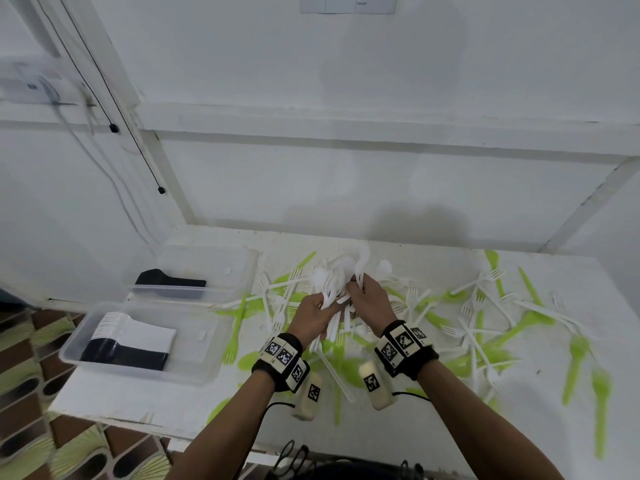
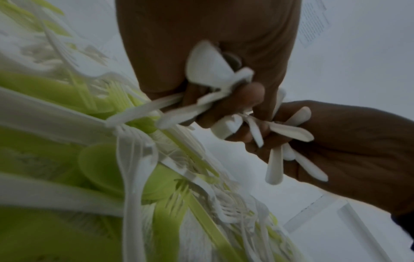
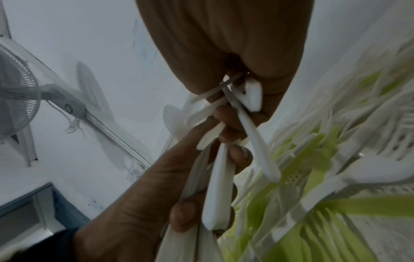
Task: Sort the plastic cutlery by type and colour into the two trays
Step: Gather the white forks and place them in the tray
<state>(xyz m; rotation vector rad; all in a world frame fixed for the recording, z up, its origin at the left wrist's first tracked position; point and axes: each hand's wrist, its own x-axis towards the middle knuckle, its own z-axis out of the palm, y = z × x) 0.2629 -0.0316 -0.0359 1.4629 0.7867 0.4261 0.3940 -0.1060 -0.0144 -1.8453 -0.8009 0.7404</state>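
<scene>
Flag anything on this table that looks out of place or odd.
White and green cutlery lies scattered, crisscrossed over the table. The near tray overhangs the table's left edge.

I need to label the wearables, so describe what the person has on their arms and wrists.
Both forearms are bare, with no sleeves. Each wrist carries a black band faced with white tiles printed with black square codes. A cream capsule-shaped unit bearing one such code hangs under each wrist, and a thin black cable trails from it.

White spoons (image 1: 337, 282) and lime-green forks (image 1: 232, 336) lie by clear trays (image 1: 194, 370) holding black stacks (image 1: 128, 356).
</scene>
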